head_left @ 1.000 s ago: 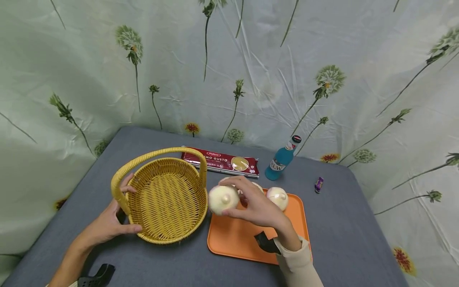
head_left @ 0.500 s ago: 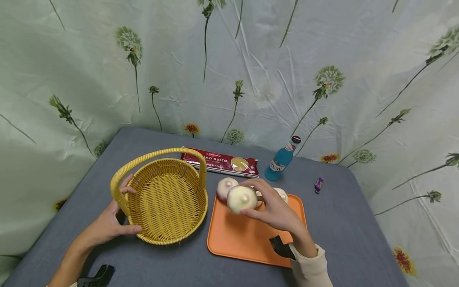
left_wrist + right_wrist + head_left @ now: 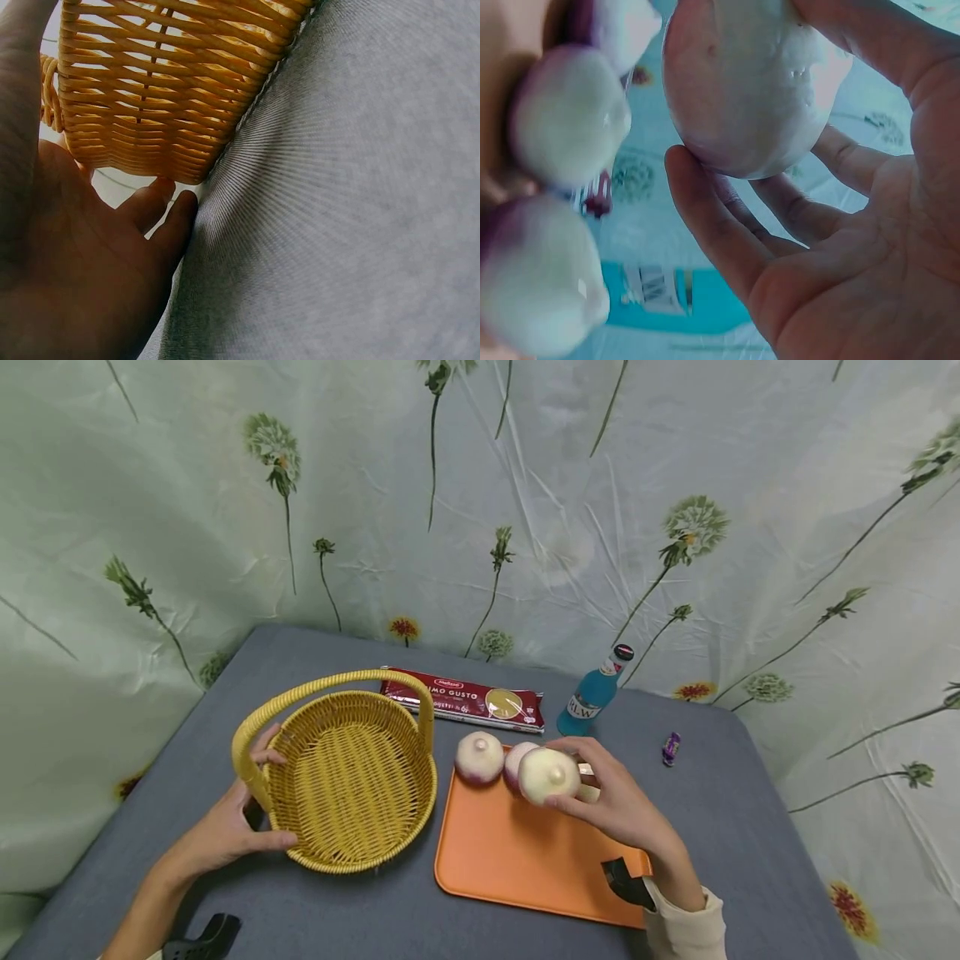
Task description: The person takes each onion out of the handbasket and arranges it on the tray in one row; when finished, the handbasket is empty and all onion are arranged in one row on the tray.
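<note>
My right hand [image 3: 611,789] holds an onion [image 3: 550,776], pale on top and purplish underneath, over the orange tray [image 3: 517,860]. In the right wrist view, fingertips and thumb are spread around the held onion [image 3: 742,90]. Another onion [image 3: 480,757] rests at the tray's back left corner. A second onion [image 3: 517,762] beside it is partly covered by the held one, and a third lies mostly hidden behind my right hand. My left hand [image 3: 225,827] rests against the left side of a yellow wicker basket [image 3: 352,777], fingers near the handle base, thumb at the front rim.
Behind the tray lies a red packet [image 3: 465,700]. A blue bottle [image 3: 592,693] stands to its right, and a small purple-wrapped candy [image 3: 671,749] sits farther right. Everything is on a grey cloth-covered table [image 3: 337,914], with a flowered curtain [image 3: 375,510] behind.
My right hand has carried the onion rightward across the tray from beside the basket, uncovering the onion at the tray's back left. My left hand and the basket have stayed put.
</note>
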`<state>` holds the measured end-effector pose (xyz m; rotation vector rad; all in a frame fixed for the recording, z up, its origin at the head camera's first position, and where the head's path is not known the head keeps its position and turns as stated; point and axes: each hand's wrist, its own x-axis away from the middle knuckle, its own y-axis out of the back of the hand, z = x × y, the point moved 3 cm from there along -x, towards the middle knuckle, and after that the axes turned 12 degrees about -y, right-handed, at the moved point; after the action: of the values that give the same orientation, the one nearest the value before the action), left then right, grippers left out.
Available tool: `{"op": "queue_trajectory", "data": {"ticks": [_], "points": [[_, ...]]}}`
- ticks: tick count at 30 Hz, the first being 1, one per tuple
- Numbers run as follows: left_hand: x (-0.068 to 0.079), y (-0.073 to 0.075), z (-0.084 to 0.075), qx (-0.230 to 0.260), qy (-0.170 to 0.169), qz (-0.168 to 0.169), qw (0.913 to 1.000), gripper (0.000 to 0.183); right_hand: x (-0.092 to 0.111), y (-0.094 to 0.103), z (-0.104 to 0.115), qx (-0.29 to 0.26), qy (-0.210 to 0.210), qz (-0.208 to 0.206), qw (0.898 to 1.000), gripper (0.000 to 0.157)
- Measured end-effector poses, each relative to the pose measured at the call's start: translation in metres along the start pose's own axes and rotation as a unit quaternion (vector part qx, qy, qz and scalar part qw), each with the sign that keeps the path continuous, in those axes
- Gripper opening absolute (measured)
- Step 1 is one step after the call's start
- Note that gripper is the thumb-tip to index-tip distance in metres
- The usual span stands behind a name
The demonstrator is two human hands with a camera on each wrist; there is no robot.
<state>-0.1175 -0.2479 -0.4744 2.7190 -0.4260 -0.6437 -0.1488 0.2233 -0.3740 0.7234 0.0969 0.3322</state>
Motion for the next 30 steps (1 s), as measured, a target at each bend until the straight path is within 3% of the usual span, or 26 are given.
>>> {"op": "queue_trajectory", "data": {"ticks": [8,23,30], "points": [[-0.001,0.0,-0.001,-0.006,0.001,-0.002,1.0,0.086,0.011,0.02,-0.024,0.017,-0.029,-0.035,0.999,0.059],[-0.002,0.001,-0.002,-0.004,-0.018,-0.003,0.9998,0.085,0.021,0.04,-0.059,0.01,-0.096,-0.074,0.993,0.061],[-0.002,0.001,-0.001,0.01,-0.008,-0.004,0.9999,0.085,0.027,0.055,-0.075,0.011,-0.107,-0.093,0.99,0.061]]}}
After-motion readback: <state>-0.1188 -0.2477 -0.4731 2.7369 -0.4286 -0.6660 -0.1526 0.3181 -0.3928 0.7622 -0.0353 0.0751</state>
